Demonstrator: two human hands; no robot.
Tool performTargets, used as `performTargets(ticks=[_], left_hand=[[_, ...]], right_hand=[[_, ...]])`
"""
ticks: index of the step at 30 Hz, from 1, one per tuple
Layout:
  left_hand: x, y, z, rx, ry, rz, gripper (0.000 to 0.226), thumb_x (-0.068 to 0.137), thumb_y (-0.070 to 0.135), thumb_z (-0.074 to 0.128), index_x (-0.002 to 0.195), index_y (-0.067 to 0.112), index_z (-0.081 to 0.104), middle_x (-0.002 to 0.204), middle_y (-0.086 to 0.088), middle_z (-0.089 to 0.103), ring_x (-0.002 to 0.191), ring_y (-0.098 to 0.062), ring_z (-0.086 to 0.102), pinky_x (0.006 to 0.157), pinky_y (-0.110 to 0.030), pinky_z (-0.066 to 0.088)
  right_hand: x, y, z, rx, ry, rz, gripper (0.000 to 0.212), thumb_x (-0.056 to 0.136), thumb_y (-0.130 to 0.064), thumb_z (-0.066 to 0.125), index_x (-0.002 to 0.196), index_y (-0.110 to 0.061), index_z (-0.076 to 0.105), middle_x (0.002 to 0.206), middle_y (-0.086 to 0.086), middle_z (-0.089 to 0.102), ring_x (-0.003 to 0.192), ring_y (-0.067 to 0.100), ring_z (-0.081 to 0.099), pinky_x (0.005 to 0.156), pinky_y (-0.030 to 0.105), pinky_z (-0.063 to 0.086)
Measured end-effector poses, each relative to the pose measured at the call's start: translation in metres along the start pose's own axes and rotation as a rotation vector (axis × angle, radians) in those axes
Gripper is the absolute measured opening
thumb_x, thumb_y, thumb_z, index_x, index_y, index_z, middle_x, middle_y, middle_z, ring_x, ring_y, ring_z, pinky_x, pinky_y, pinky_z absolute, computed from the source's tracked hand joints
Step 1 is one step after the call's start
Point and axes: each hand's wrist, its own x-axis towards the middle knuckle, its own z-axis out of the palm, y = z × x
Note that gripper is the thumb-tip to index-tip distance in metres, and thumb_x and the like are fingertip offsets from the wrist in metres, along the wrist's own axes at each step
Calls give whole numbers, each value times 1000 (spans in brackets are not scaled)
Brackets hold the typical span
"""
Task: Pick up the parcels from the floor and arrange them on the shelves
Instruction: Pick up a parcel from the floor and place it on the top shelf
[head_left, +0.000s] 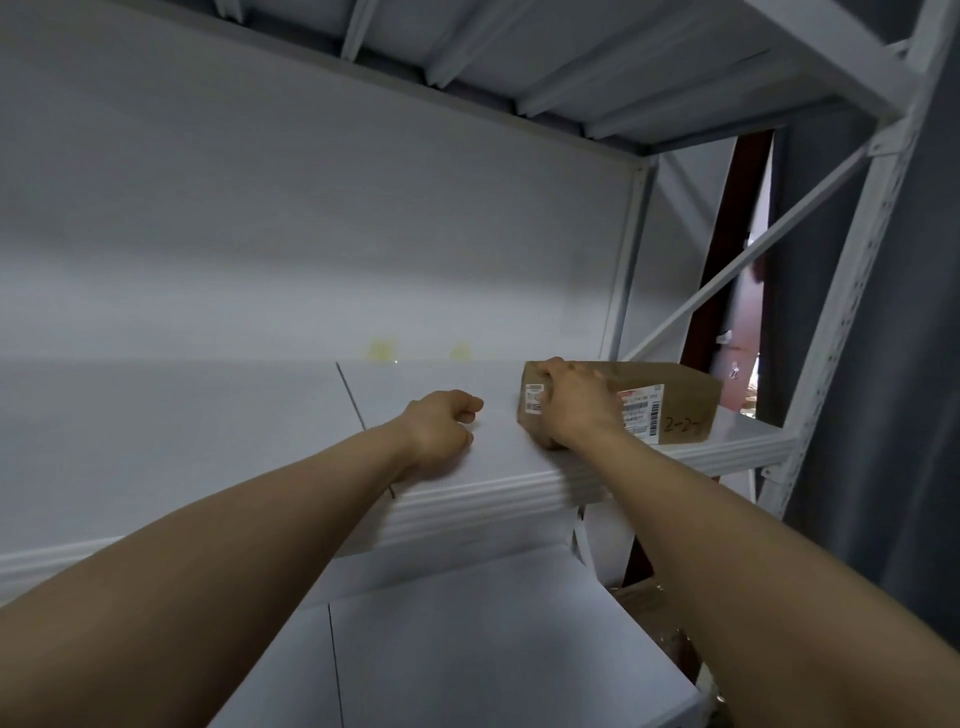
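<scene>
A brown cardboard parcel (675, 400) with white barcode labels and handwritten "2-2-" lies on the white metal shelf (260, 415) near its right end. My right hand (574, 402) lies over the parcel's left end, fingers curled over its top and side. Left of the parcel, my left hand (441, 428) is just over the shelf surface with its fingers curled and nothing in it.
Another white shelf (467, 649) runs below, and the ribbed underside of a higher shelf (571, 67) hangs overhead. White uprights and a diagonal brace (737, 275) stand at the right end. A grey curtain (893, 364) hangs right of the rack. The wall behind is plain white.
</scene>
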Motion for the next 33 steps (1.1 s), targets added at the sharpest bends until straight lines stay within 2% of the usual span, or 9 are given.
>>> performTargets(ticks=[2, 11, 14, 18, 21, 25, 27, 30, 33], left_hand=[[8, 1, 5, -11, 3, -5, 53, 92, 2, 53, 142, 21, 50, 136, -1, 57, 130, -22, 48, 115, -38, 35], [22, 2, 6, 2, 3, -5, 51, 94, 4, 53, 142, 20, 50, 135, -2, 57, 130, -22, 48, 115, -38, 34], [18, -2, -2, -4, 3, -14, 51, 94, 5, 54, 143, 20, 49, 137, -4, 56, 130, -22, 49, 116, -39, 34], [7, -8, -16, 5, 17, -22, 50, 94, 6, 54, 142, 20, 50, 137, -4, 56, 132, -23, 46, 116, -41, 34], [-6, -13, -31, -11, 41, -33, 48, 94, 8, 55, 140, 22, 52, 134, -2, 57, 132, -23, 45, 115, -42, 35], [-31, -19, -53, -18, 87, -51, 45, 93, 9, 57, 137, 20, 55, 132, -3, 59, 129, -23, 48, 113, -41, 38], [-48, -23, -65, -12, 125, -59, 43, 93, 8, 58, 134, 18, 58, 130, -4, 60, 126, -23, 51, 112, -40, 40], [-83, -32, -85, 11, 196, -75, 32, 94, 11, 56, 124, 16, 64, 124, -4, 62, 117, -24, 57, 102, -34, 46], [-128, -48, -110, 127, 319, -117, 27, 99, 24, 48, 106, 7, 67, 107, -8, 71, 100, -28, 65, 88, -36, 52]], right_hand=[[7, 16, -3, 9, 0, 10, 45, 92, -18, 54, 137, -18, 50, 132, 14, 56, 126, 33, 45, 98, 45, 46], [23, 24, -2, 13, 19, 60, 44, 88, -13, 54, 132, -15, 51, 126, 14, 56, 121, 33, 46, 93, 46, 48], [23, 16, -2, -7, -1, 109, 44, 88, -12, 52, 132, -16, 49, 128, 13, 52, 123, 33, 43, 92, 46, 44], [20, 4, -3, -33, -28, 183, 42, 86, -11, 54, 127, -16, 47, 127, 13, 51, 127, 33, 39, 102, 57, 32], [12, -12, -5, -79, 3, 160, 37, 83, -11, 53, 120, -17, 49, 123, 12, 54, 125, 31, 41, 101, 52, 34], [-7, -55, -7, -14, -35, 109, 50, 85, -9, 49, 134, -23, 46, 127, 10, 54, 128, 31, 39, 102, 48, 33], [-21, -85, -6, 25, -63, 39, 47, 88, -10, 47, 133, -22, 47, 126, 9, 57, 127, 31, 41, 100, 45, 34], [-50, -136, -3, 130, -85, -75, 33, 92, -12, 46, 123, -18, 57, 118, 6, 65, 113, 29, 57, 92, 35, 46], [-86, -188, 3, 198, -152, -178, 24, 94, -16, 45, 91, -14, 68, 85, -1, 76, 79, 21, 72, 80, 35, 58]])
